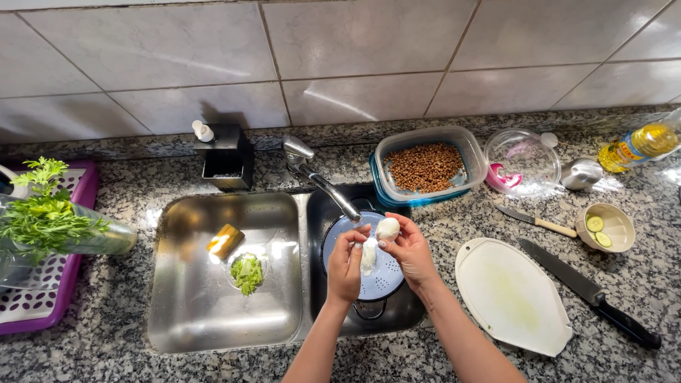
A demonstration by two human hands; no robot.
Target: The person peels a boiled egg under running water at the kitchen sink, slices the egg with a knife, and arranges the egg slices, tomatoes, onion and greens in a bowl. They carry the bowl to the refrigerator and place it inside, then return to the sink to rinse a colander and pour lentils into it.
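A white boiled egg point(387, 228) sits in the fingertips of my right hand point(410, 252), held under the tap spout point(333, 191) over the small right sink basin. My left hand point(345, 266) pinches a white strip of shell or peel point(367, 257) hanging just below the egg. Beneath both hands lies a pale blue perforated colander point(386, 276) resting in that basin.
The large left basin point(184, 312) holds a yellow sponge point(225, 240) and green scraps point(247, 272) over the drain. On the right counter lie a white cutting board point(511, 294), a black-handled knife point(589, 291), a small knife point(535, 222), a bowl with cucumber slices point(605, 227), a container of brown lentils point(425, 167) and an oil bottle point(638, 145). Herbs in a glass point(50, 223) stand on the left.
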